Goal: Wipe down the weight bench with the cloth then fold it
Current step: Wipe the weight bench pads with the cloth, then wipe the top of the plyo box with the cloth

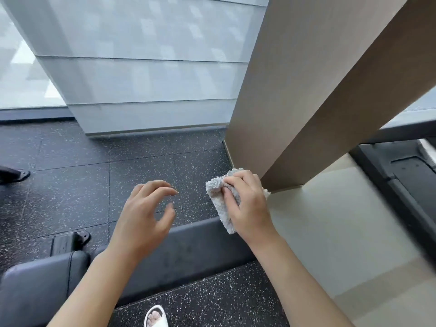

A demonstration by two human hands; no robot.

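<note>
**Cloth bunched at the bench's far end**

Right hand (247,204) clamps the grey cloth (220,197) in curled fingers over the far end of the dark weight bench (195,244). Left hand (144,218) hovers beside it, fingers loosely spread, gripping nothing, above the speckled floor (94,185).

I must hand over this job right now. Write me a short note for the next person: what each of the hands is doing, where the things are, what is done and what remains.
Right hand: grips the grey cloth, bunched, held above the far end of the weight bench.
Left hand: open, fingers loosely curved, holds nothing, hovers over the bench.
Bench: dark padded seat, runs from lower left toward the beige pillar.
Done: cannot tell from this view how much of the bench has been wiped.
Left: finish wiping if needed, then fold the cloth, which is not folded neatly yet.
</note>
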